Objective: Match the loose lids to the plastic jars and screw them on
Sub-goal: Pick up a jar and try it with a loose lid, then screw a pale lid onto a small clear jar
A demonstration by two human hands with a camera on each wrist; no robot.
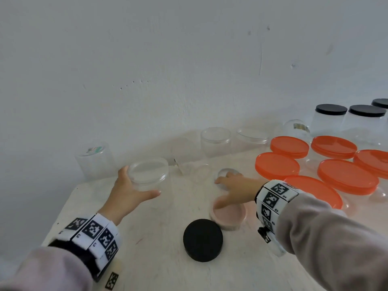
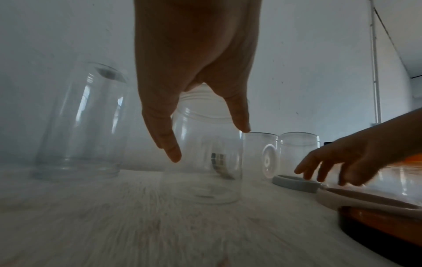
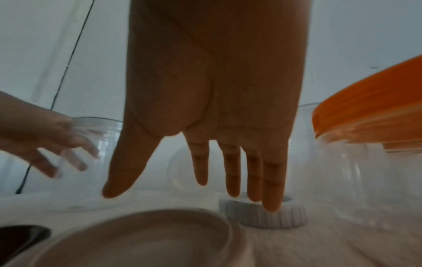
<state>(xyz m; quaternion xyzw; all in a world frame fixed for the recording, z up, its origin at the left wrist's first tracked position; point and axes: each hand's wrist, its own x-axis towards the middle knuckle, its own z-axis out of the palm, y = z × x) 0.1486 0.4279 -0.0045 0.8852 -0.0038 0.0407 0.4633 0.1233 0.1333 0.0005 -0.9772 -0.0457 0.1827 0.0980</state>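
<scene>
Reaching with spread, straight fingers, the right hand (image 1: 232,184) touches a small ribbed lid (image 3: 262,214) while the open left hand (image 1: 130,189) flanks a clear jar (image 1: 149,175); orange-lidded jars (image 1: 348,177) beyond the right wrist look capped, open jars (image 1: 215,141) ahead remain.

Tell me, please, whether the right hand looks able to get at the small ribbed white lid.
Probably yes: the right hand is open above the small ribbed white lid, fingertips at its top, nothing between them.

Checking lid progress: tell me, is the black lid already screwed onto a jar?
No, the black lid lies loose on the table.
</scene>
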